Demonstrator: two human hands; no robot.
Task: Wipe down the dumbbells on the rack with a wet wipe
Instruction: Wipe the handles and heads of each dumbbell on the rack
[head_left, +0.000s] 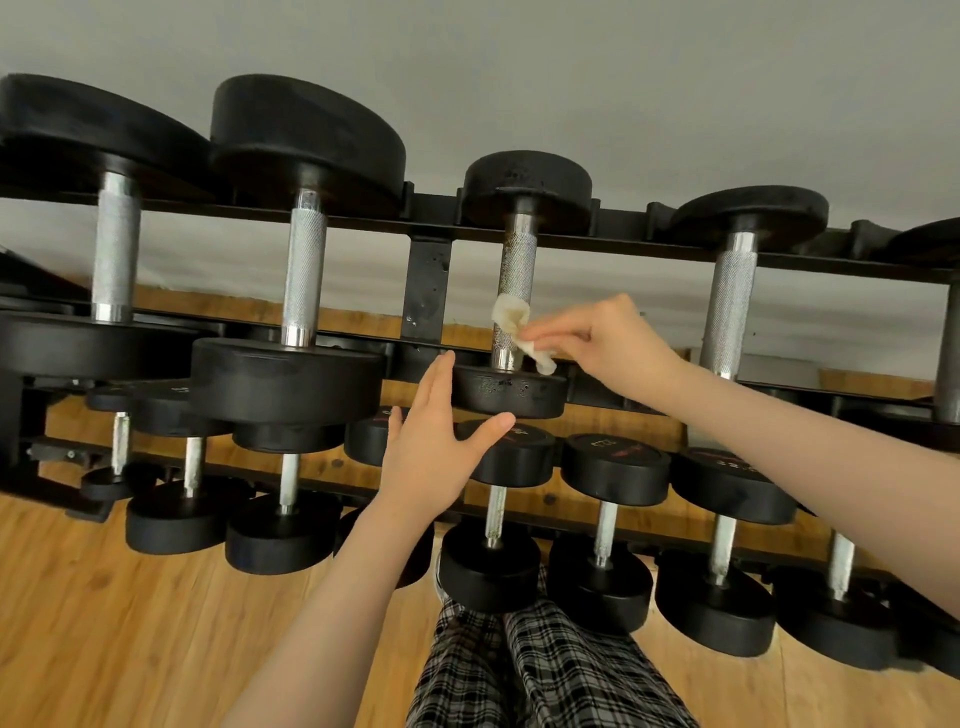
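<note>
A black dumbbell (511, 392) with a knurled steel handle lies on the top tier of the rack (426, 280), in the middle of the head view. My right hand (608, 338) pinches a crumpled white wet wipe (511, 322) against the lower part of that handle. My left hand (441, 441) is open with straight fingers just left of and below the dumbbell's near head; I cannot tell if it touches it.
Larger dumbbells (291, 384) fill the top tier to the left, another (732, 291) lies to the right. Several smaller dumbbells (602, 519) line the lower tier. Wooden floor (130, 649) lies below, my plaid trouser legs (519, 670) stand close to the rack, a grey wall behind.
</note>
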